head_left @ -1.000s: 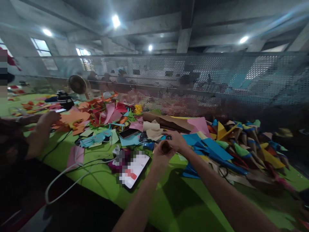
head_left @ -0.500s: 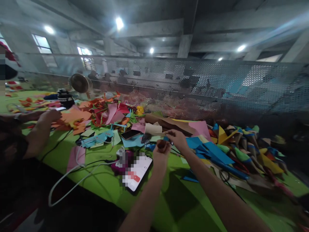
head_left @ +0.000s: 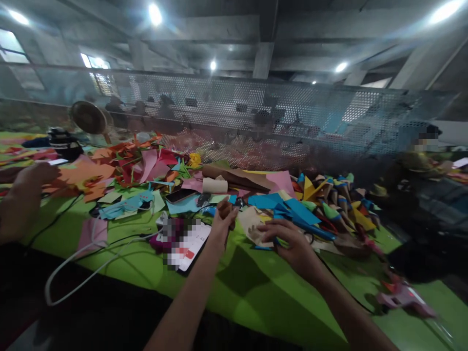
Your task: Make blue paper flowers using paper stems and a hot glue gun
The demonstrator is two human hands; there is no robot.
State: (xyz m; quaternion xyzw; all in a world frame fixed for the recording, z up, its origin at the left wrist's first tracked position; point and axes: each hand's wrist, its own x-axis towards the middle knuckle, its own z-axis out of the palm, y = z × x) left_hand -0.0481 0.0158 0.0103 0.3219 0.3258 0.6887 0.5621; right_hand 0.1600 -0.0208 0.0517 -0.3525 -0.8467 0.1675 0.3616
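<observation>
My left hand [head_left: 221, 226] is closed, its fingers wrapped round a small brown rolled paper piece [head_left: 224, 208] held above the green table. To its right, my right hand [head_left: 292, 243] is stretched out with curved fingers apart and nothing visible in them. A beige paper sheet [head_left: 250, 222] lies just beyond its fingertips, and their shadow falls on it. Blue paper sheets [head_left: 300, 207] and a dark ring-shaped handle [head_left: 309, 238] are close behind this hand. A lit phone [head_left: 192, 246] lies left of my left forearm. At the far right rests a pink glue gun [head_left: 405, 297].
Finished-looking paper cones [head_left: 336, 195] are heaped at the right. Orange and red paper scraps [head_left: 120, 161] pile up at the left, near another person's hand [head_left: 32, 183]. A white cable [head_left: 84, 280] loops over the table edge. Behind stands a perforated metal screen [head_left: 226, 117].
My right hand has moved away from my left hand, down and to the right, with its fingers spreading. The view has turned right, bringing the glue gun into sight.
</observation>
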